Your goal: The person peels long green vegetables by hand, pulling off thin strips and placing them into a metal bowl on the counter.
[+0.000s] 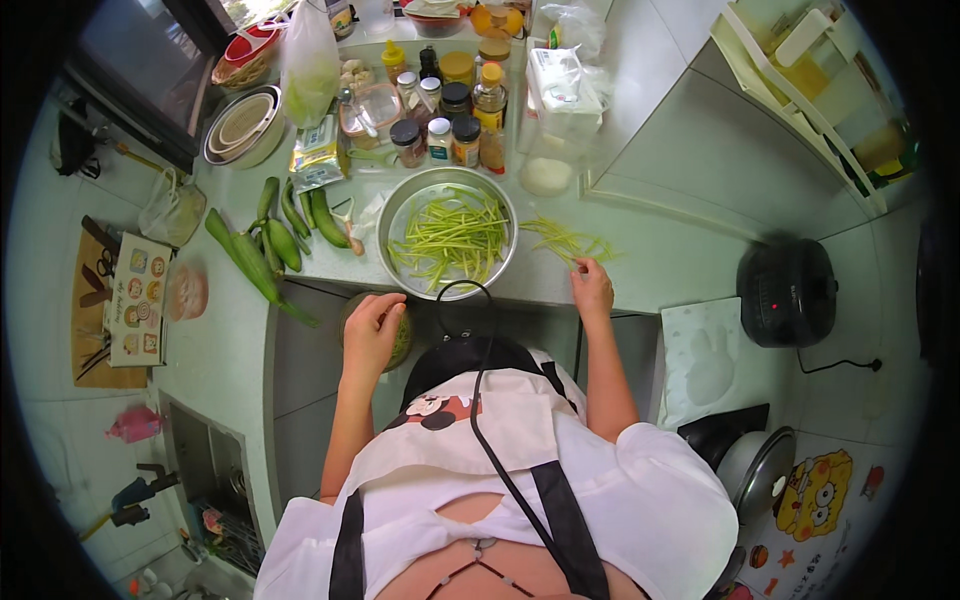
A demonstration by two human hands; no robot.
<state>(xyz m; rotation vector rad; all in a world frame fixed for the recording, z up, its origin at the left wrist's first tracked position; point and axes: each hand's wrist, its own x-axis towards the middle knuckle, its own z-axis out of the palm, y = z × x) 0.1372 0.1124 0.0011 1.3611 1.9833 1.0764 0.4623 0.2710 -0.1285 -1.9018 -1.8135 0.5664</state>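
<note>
A round metal bowl (386, 232) full of thin yellow-green vegetable stems (455, 240) stands near the counter's front edge. My left hand (372, 326) is just below its left front rim, fingers curled together; anything between them is too small to make out. Under that hand, a container with green scraps (402, 345) is partly hidden. To the right of the bowl, a small pile of loose thin stems (565, 240) lies on the counter. My right hand (593, 287) reaches its near edge, with thumb and fingertips closed on the stems there.
Long green gourds (250, 260) and a peeler (345, 212) lie left of the bowl. Behind it crowd several jars and bottles (455, 100). A black rice cooker (787, 292) sits at the right, a sink (205, 455) at the lower left. A black cable hangs before me.
</note>
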